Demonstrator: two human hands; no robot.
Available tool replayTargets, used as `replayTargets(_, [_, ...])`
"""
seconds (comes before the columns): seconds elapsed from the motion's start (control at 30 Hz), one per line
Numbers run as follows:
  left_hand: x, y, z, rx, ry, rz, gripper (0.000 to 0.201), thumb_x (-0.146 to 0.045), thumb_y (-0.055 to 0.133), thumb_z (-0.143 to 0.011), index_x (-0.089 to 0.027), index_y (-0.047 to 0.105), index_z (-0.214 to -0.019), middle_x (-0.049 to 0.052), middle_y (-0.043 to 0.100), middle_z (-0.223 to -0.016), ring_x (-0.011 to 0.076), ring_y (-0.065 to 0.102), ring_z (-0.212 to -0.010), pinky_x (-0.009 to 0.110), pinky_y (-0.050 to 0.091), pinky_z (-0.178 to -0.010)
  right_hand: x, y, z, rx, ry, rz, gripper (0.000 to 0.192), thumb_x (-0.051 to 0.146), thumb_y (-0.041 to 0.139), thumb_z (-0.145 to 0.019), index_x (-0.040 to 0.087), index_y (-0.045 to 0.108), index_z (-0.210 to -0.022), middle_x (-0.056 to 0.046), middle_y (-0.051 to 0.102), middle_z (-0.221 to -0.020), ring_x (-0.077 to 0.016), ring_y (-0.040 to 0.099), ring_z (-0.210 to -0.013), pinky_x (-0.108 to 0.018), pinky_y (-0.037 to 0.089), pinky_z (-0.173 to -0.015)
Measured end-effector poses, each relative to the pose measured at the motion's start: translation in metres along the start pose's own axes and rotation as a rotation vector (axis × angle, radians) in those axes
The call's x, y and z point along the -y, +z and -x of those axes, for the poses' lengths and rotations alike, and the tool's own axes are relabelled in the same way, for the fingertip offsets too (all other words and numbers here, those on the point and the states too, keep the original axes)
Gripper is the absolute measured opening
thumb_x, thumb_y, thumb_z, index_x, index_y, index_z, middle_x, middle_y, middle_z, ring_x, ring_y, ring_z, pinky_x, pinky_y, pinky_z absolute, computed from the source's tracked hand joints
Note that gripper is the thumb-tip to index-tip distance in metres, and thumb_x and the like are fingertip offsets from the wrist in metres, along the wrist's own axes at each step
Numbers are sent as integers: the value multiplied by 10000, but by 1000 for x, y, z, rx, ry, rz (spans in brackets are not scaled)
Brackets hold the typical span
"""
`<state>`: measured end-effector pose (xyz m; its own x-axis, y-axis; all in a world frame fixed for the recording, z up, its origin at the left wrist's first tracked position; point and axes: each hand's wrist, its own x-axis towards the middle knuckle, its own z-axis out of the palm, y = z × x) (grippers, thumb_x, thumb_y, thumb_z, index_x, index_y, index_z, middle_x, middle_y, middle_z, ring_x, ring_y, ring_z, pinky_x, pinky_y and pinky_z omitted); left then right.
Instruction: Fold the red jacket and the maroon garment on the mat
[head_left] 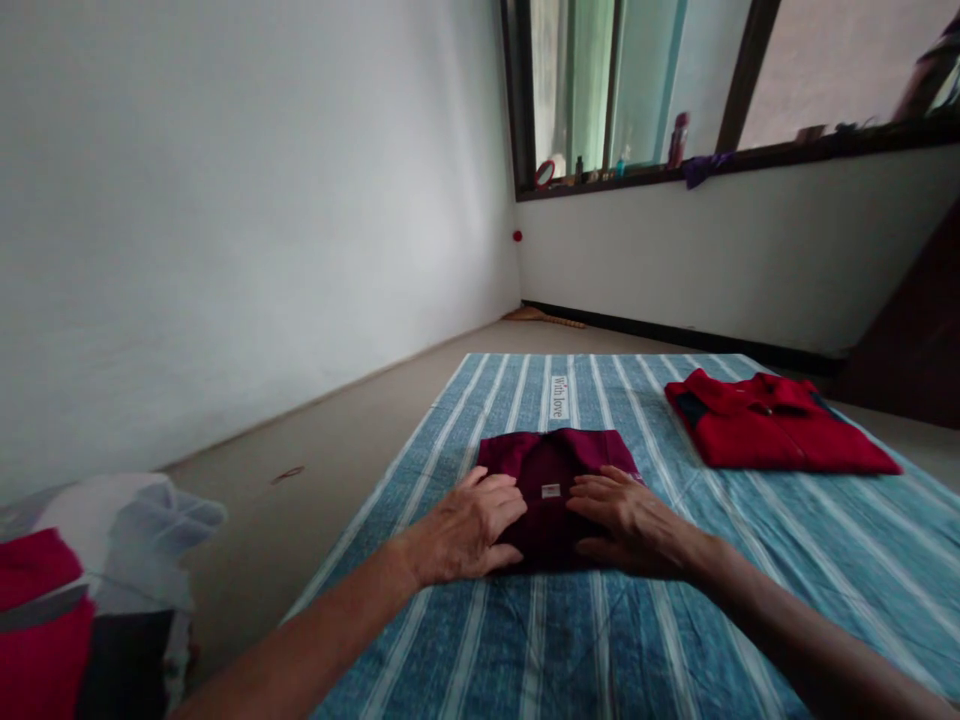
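Observation:
A folded maroon shirt lies on the blue striped cloth, its collar at the far side and a small white label showing near its middle. My left hand rests on the shirt's left side, fingers stretched out flat. On the right side of the same shirt lies my right hand, its fingers likewise extended and pressing on the fabric. Neither hand is closed round anything. Farther right, a folded red shirt with dark patches at the shoulders sits apart from both hands.
At the lower left are a white plastic bag and a pink and black garment. A broom lies on the floor by the corner. Bottles and a small red-rimmed mirror stand on the window sill.

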<state>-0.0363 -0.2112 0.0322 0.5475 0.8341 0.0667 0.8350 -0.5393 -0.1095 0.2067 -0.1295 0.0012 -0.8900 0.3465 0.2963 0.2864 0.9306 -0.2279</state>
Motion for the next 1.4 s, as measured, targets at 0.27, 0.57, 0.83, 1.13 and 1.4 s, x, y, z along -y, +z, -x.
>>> replayTargets(0.27, [2,18,-3,-14,45,-1,73,-190,539,-824,-169,592,-869,70,633,-1035,227,489,-1129,379,302,-1031,-2,2,-2,55,10,114,219,356,538,-875,172,594,-980,-51,609,-894,-186,531,-848,-334,379,-809])
replayTargets(0.57, [0,17,-8,-43,-8,-47,72,-127,467,-805,-173,523,-800,78,605,-945,218,514,-976,381,358,-959,-11,8,-2,0,-4,178,144,219,474,-893,171,577,-804,-38,576,-793,-158,493,-762,-292,359,-735])
replayTargets(0.83, [-12,17,-17,-56,-113,-63,258,-328,585,-817,-172,520,-1013,67,585,-950,244,500,-991,472,305,-1008,-16,14,0,-110,-68,204,279,151,363,-929,172,529,-706,-24,523,-689,-151,414,-658,-290,324,-661])
replayTargets(1.13, [-14,28,-25,-72,26,-325,239,-54,400,-857,-164,591,-765,35,600,-741,208,516,-829,516,210,-1079,-16,18,1,-139,-101,237,282,147,363,-927,178,521,-696,-22,509,-680,-160,396,-658,-308,309,-665])
replayTargets(1.4, [-18,28,-21,-144,82,-311,316,-60,342,-891,-176,606,-761,36,574,-712,199,484,-751,481,263,-1064,-8,15,0,-53,-10,299,126,200,453,-903,167,568,-864,-37,539,-758,-186,430,-732,-339,341,-752])
